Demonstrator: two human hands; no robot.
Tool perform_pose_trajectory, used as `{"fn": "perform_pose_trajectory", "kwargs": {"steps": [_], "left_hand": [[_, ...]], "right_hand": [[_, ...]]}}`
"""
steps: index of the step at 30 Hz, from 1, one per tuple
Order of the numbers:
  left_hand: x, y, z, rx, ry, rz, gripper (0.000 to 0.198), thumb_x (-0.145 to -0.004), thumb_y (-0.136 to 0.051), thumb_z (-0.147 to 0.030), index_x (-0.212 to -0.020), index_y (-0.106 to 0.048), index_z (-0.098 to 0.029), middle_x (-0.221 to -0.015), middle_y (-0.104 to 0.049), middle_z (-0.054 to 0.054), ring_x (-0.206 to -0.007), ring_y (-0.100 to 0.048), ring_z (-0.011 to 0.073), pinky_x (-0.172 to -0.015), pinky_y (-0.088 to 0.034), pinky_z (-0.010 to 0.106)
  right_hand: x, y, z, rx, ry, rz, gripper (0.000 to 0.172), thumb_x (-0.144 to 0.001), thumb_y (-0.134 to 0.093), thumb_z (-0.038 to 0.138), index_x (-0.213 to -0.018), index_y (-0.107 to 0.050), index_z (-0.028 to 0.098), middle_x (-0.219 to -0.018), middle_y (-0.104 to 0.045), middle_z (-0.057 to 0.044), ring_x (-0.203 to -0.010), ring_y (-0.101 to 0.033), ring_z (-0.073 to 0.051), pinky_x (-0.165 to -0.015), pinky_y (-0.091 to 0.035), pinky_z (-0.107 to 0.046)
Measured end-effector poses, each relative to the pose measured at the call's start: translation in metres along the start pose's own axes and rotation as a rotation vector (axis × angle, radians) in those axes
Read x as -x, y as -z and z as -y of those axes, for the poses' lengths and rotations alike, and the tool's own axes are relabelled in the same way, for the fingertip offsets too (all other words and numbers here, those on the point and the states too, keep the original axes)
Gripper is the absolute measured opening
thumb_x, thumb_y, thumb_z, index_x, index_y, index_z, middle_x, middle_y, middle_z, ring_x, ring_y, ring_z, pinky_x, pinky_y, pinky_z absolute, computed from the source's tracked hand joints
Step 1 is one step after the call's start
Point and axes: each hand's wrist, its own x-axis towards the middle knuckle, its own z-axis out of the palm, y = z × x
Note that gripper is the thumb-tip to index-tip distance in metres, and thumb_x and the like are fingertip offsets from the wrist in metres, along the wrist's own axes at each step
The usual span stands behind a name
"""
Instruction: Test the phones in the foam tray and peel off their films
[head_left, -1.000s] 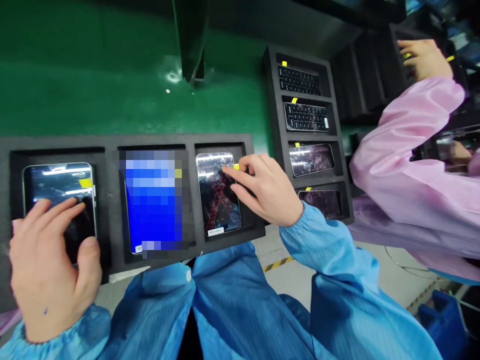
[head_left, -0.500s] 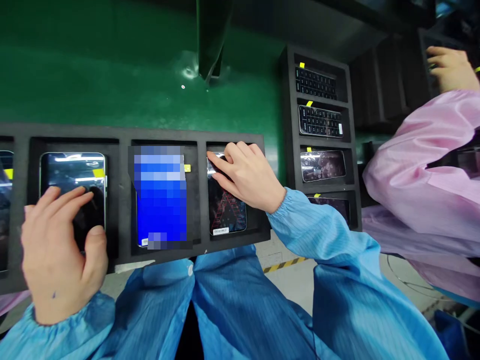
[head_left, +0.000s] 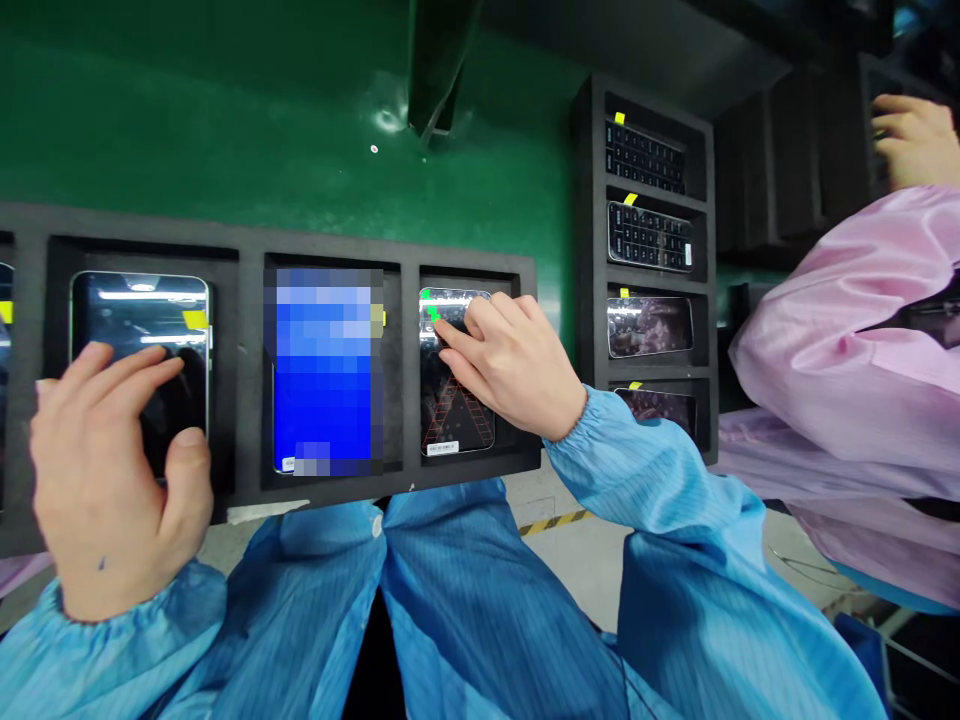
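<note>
A black foam tray (head_left: pixel 251 400) lies in front of me, with phones in its compartments. My left hand (head_left: pixel 120 480) rests with fingers spread over a dark-screened phone (head_left: pixel 142 310) that has a yellow tab, hiding its lower part. In the compartment at the tray's right end is a phone (head_left: pixel 454 425) showing a red grid pattern, with several green marks near its top left corner. The outstretched index finger of my right hand (head_left: pixel 517 365) touches that screen just below the green marks; its other fingers are partly curled and hold nothing. Between my hands sits a phone with a blue, pixelated screen (head_left: pixel 322 410).
A second black foam tray (head_left: pixel 592 230) stands to the right, holding several phones with yellow tabs. Beyond it are a co-worker's pink sleeve (head_left: pixel 847 290) and hand (head_left: pixel 915 140). A dark post (head_left: pixel 439 70) rises from the green bench top (head_left: pixel 225 130).
My right index finger has slid down and right from the phone's top left corner, and green marks have appeared along its path. My left hand stays over its phone; the view has shifted slightly.
</note>
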Motion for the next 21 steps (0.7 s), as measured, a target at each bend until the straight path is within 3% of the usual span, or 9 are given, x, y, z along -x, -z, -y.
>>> {"fn": "perform_pose_trajectory", "kwargs": {"steps": [14, 21], "left_hand": [[-0.001, 0.001, 0.002, 0.025, -0.005, 0.018, 0.060, -0.084, -0.047, -0.037, -0.134, -0.053, -0.005, -0.140, -0.054, 0.016, -0.141, -0.038, 0.0361, -0.123, -0.023, 0.058], [0.001, 0.001, 0.001, 0.039, -0.010, 0.022, 0.058, -0.086, -0.045, -0.034, -0.137, -0.050, -0.008, -0.143, -0.051, 0.013, -0.143, -0.036, 0.0327, -0.126, -0.020, 0.057]], "right_hand": [[0.020, 0.000, 0.005, 0.001, 0.034, -0.091, 0.034, -0.101, -0.041, 0.028, -0.110, -0.070, 0.015, -0.082, -0.054, -0.006, -0.079, -0.038, -0.021, -0.070, -0.023, -0.034], [0.030, 0.001, 0.010, -0.014, 0.032, -0.103, 0.034, -0.101, -0.041, 0.028, -0.105, -0.071, 0.014, -0.079, -0.053, -0.005, -0.077, -0.037, -0.020, -0.069, -0.024, -0.034]]}}
